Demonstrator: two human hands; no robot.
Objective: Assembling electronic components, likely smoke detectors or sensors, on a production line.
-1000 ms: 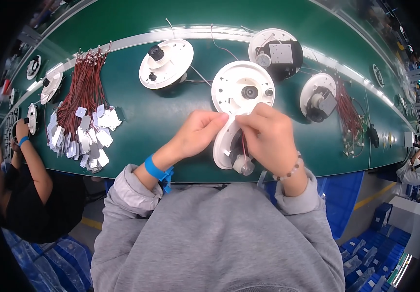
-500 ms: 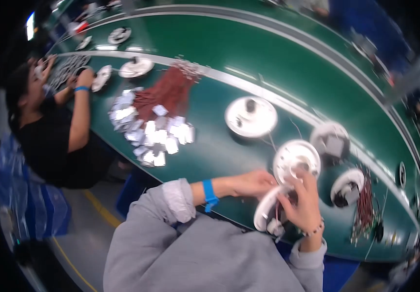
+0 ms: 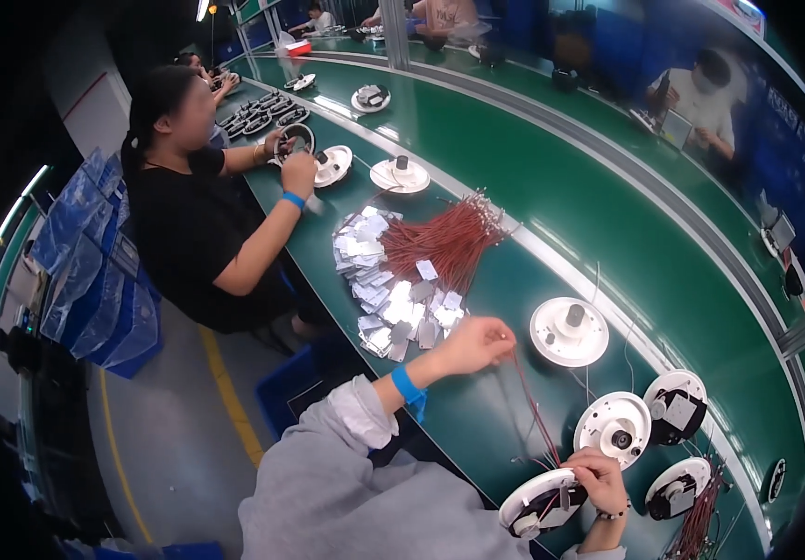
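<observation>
My left hand [image 3: 477, 344] pinches the upper end of a thin red cable [image 3: 535, 411] and holds it up over the table. The cable runs down at a slant to a white round housing [image 3: 515, 507] with black parts and a small silvery piece inside. My right hand [image 3: 600, 481] grips this housing by its rim, fingers closed, and keeps it tilted at the table's near edge. Just beyond the right hand lies a white disc [image 3: 599, 420] with a round black-centred hole. Where the cable enters the housing is partly hidden by its rim.
Silvery plates [image 3: 388, 303] with red cables [image 3: 444, 238] lie heaped left of centre. More white housings [image 3: 571, 350] stand along the green table [image 3: 505, 280], and another red cable bundle [image 3: 701, 513] lies at right. A co-worker [image 3: 206, 215] in black sits at left, handling a round part.
My left hand has moved away from the housing, up and to the left, and now holds the red cable stretched out. My right hand has shifted to the housing's rim. The view has turned left.
</observation>
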